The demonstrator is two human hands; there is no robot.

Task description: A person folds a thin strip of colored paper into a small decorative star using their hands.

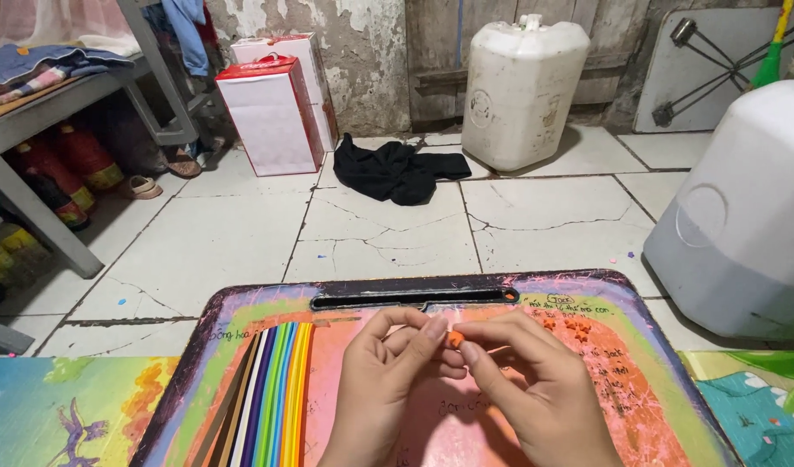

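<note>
Over the pink board, small orange piece pinched between fingertips of left hand and right hand; too tiny, likely to slip and drop among the coloured paper strips.
</note>
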